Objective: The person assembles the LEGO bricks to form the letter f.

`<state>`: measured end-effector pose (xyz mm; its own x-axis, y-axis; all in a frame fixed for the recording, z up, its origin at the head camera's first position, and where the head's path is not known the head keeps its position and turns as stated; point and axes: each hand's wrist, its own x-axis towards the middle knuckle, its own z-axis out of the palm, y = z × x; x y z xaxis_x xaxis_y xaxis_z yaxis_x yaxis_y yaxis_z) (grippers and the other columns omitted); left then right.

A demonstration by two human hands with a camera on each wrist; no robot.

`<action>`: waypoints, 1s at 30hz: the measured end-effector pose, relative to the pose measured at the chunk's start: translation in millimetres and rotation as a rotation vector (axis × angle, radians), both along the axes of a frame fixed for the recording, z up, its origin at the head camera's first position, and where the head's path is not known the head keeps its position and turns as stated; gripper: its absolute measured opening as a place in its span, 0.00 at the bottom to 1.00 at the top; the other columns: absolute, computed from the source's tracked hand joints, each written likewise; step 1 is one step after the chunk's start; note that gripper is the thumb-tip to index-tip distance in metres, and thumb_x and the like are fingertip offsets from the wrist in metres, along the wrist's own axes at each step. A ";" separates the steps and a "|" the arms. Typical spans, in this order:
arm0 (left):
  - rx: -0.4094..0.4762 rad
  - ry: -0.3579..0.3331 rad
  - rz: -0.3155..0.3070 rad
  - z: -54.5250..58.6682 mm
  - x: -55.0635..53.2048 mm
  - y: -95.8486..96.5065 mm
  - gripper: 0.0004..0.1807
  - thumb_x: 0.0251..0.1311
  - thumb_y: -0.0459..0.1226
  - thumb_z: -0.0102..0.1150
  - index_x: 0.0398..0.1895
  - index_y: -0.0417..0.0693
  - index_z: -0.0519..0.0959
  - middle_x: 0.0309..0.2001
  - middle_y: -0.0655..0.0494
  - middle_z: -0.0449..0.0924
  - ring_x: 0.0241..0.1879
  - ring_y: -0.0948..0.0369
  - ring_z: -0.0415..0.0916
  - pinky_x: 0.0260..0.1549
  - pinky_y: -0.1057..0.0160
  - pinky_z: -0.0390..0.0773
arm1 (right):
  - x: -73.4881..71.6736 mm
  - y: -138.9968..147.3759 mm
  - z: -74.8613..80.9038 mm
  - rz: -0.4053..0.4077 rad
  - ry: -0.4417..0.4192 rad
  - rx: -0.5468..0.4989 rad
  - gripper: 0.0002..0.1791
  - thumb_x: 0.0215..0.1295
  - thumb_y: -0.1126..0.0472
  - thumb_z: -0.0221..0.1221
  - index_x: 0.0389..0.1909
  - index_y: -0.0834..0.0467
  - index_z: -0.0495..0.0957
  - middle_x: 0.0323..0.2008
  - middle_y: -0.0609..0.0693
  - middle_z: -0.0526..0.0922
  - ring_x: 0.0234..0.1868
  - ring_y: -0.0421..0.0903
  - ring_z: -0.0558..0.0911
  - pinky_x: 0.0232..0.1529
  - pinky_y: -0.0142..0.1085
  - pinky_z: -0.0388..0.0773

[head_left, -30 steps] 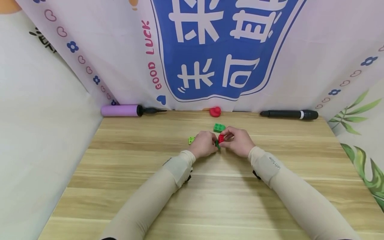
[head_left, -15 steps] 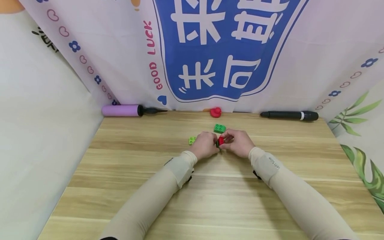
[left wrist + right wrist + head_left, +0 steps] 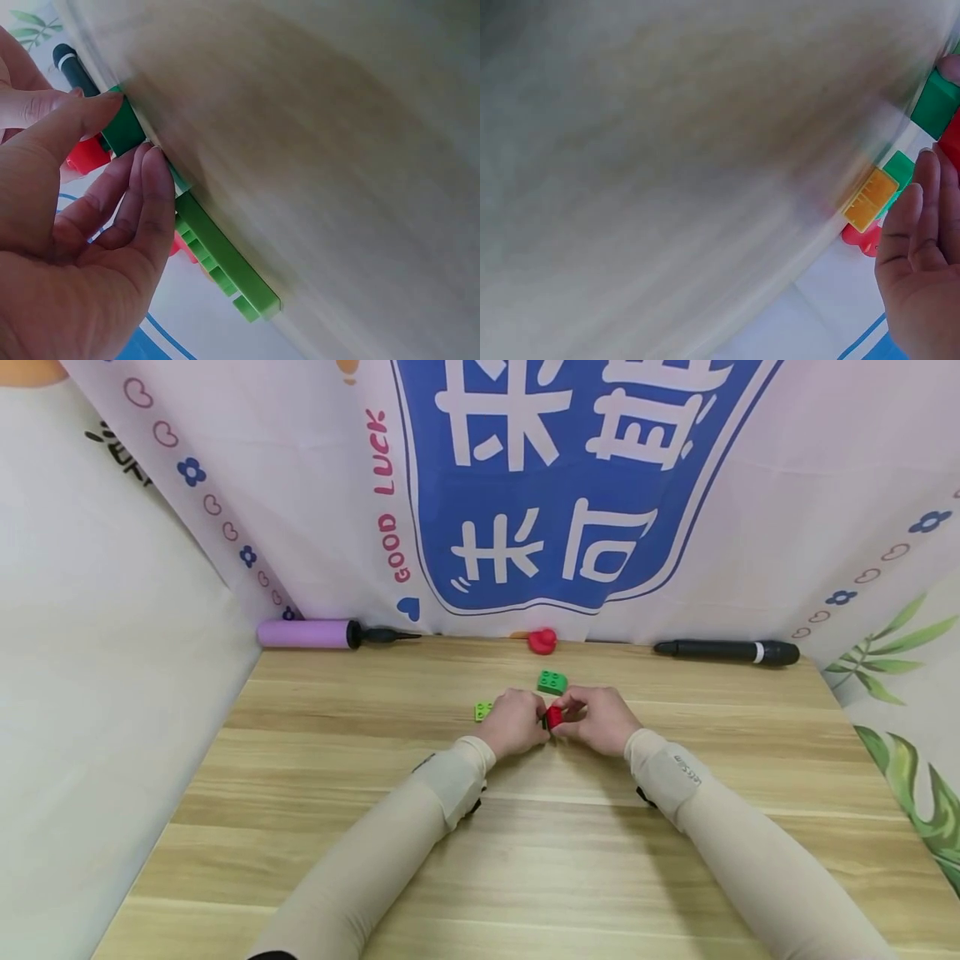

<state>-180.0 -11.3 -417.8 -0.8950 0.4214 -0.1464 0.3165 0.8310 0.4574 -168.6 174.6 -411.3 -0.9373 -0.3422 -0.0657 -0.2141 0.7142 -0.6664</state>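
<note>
Head: left hand [image 3: 515,722] pinches dark green block [image 3: 124,129]; right hand [image 3: 602,720] pinches red block [image 3: 554,717]; both grips narrow, towards back of table [image 3: 525,860]. Left wrist: light green block [image 3: 231,259] beside left hand. Right wrist: red block meets dark green; orange block [image 3: 871,199] nearby.

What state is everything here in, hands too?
Left hand: pinching dark green block
Right hand: holding red block
Dark green block: held beside red block
Red block: held; whether joined, unclear
Lime block: studs up, partly hidden
Green block: studs up
Orange block: hollow side showing
Red duck-shaped toy: untouched
Purple pump: lying flat
Black pen-like cylinder: lying flat
</note>
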 end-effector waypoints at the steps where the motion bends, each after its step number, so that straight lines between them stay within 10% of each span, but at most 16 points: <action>1: -0.002 -0.002 0.001 0.4 0.2 0.1 0.08 0.61 0.41 0.77 0.39 0.49 0.88 0.34 0.60 0.86 0.35 0.62 0.79 0.42 0.62 0.81 | 0.2 0.0 0.7 0.003 0.005 0.003 0.11 0.62 0.60 0.76 0.45 0.52 0.88 0.42 0.48 0.91 0.47 0.49 0.88 0.55 0.49 0.82; 30: -0.038 0.001 -0.010 4.4 1.3 0.9 0.08 0.63 0.42 0.76 0.40 0.49 0.89 0.33 0.60 0.86 0.35 0.63 0.79 0.44 0.61 0.81 | -8.8 -5.0 9.1 0.117 0.089 0.188 0.13 0.59 0.58 0.77 0.43 0.54 0.88 0.35 0.49 0.87 0.37 0.45 0.81 0.42 0.40 0.77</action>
